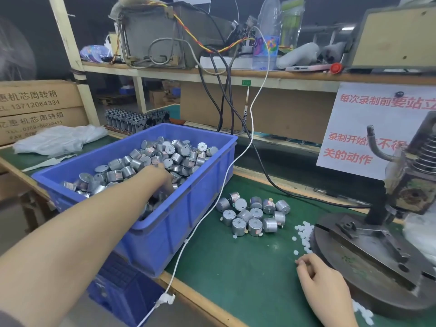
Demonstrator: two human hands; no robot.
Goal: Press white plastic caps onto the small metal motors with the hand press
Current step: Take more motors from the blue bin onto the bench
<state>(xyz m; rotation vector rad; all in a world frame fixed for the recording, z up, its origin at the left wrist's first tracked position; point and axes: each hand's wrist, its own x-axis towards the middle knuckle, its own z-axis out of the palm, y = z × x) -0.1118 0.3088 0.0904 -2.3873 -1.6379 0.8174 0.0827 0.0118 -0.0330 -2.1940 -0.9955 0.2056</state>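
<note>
Left hand [162, 176]: forearm reaches from the near edge into the bin, fingers sunk among motors; grip hidden, cannot tell.
Blue bin [207, 185]: on the bench, left, heaped with small metal motors [151, 161].
Hand press [410, 192]: right, round base on the green mat [236, 267].
Cardboard boxes [40, 107]: far left, printed "机芯周转箱", "13712064334".
Paper sign [361, 128]: red text, "每次录制前要站立".
Loose motors [253, 217]: cluster on the mat between bin and press.
Right hand [317, 277]: on the mat beside the press base, fingers curled; whether it holds anything cannot be told.
White caps [304, 232]: scattered against the base's left edge.

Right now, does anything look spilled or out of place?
Loose white caps lie scattered on the mat beside the press base. A white cable trails past the blue bin and hangs off the bench's front edge, where it might snag.
</note>
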